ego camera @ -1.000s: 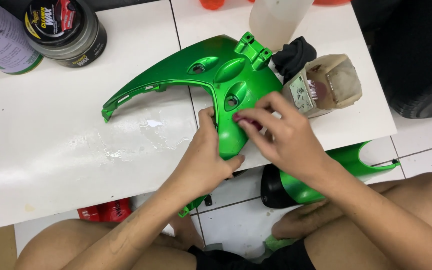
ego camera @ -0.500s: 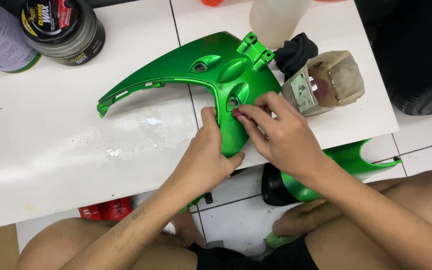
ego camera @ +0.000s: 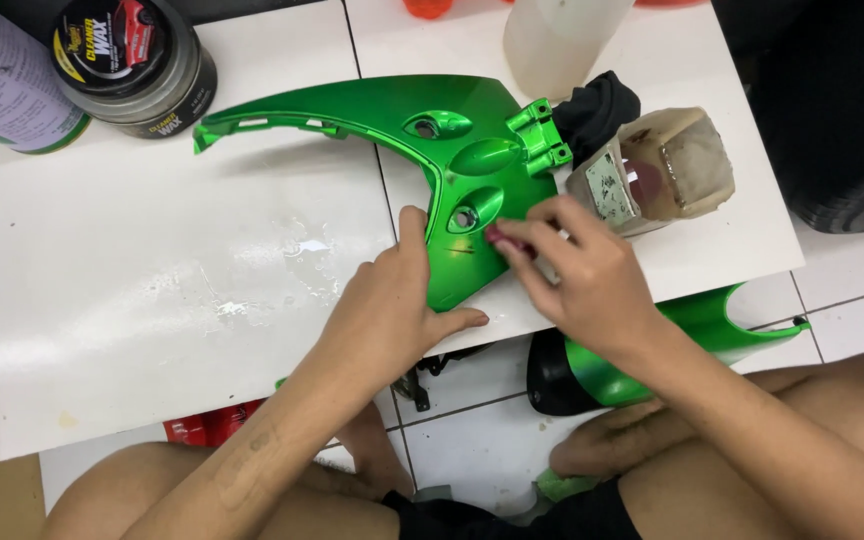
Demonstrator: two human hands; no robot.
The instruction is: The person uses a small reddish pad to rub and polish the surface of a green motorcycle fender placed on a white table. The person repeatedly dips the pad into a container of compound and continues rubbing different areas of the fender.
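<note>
A glossy green curved fairing panel (ego camera: 382, 108) lies on a white board (ego camera: 152, 280). My left hand (ego camera: 392, 300) grips its near lower edge, thumb up on the painted face and fingers spread over the edge. My right hand (ego camera: 587, 275) comes in from the right. Its fingertips pinch a small dark red pad (ego camera: 500, 236) against the panel, just below a round hole. A wet smear shines on the board to the left of my left hand.
A round wax tin (ego camera: 137, 60) and a tall can (ego camera: 2, 85) stand at the back left. A translucent bottle (ego camera: 562, 40), a black cloth (ego camera: 600, 105) and a tub of reddish paste (ego camera: 662, 165) sit behind my right hand. Another green part (ego camera: 712, 325) lies on the tiled floor.
The panel has turned on the board, its long left tip swinging away from me. My right fingertips with the pad have shifted slightly right and lower on the panel.
</note>
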